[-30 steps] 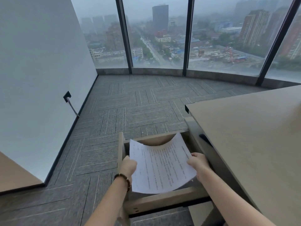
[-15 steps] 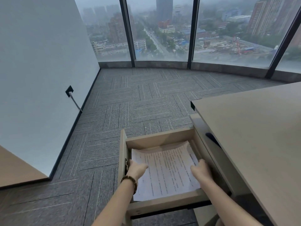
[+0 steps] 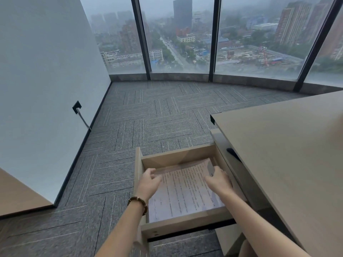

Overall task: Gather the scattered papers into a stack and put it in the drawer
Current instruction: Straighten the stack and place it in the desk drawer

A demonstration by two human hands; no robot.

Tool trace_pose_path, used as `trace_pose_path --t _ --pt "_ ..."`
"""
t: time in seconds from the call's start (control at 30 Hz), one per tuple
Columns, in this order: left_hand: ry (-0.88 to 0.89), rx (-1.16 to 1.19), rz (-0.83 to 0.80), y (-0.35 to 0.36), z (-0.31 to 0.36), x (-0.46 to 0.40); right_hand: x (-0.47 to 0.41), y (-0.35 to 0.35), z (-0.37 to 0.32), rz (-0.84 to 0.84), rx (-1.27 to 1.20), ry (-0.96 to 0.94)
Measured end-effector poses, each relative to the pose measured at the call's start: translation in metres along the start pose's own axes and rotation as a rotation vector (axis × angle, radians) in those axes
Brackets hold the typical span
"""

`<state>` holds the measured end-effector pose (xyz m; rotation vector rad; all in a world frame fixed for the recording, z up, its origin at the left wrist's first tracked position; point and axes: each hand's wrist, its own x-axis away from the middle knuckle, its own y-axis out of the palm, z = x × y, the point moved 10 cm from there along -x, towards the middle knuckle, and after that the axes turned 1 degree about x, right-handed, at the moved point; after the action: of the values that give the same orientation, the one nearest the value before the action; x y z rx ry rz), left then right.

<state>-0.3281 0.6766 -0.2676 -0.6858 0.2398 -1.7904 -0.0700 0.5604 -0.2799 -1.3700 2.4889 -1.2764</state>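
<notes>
Stack of papers (image 3: 182, 190): lies flat inside the open drawer (image 3: 185, 224) | left hand (image 3: 148, 182): fingers relaxed, over stack's left edge, gripping nothing | right hand (image 3: 220, 179): fingers extended, on stack's right edge | drawer: pulled out beside the surface (image 3: 289, 145)

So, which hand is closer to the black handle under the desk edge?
The right. The right hand lies on the right side of the papers in the drawer, just below-left of the black handle. The left hand is at the papers' left edge, farther away.
</notes>
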Motion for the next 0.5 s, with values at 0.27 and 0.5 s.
trace_pose_path --t 0.27,0.5 --pt "0.207 -0.102 0.296 -0.058 0.012 0.014 0.036 -0.061 -0.066 0.083 0.025 -0.278" --pt "-0.064 0.082 0.093 -0.035 -0.036 -0.001 0.063 -0.132 -0.091 0.332 0.055 -0.610"
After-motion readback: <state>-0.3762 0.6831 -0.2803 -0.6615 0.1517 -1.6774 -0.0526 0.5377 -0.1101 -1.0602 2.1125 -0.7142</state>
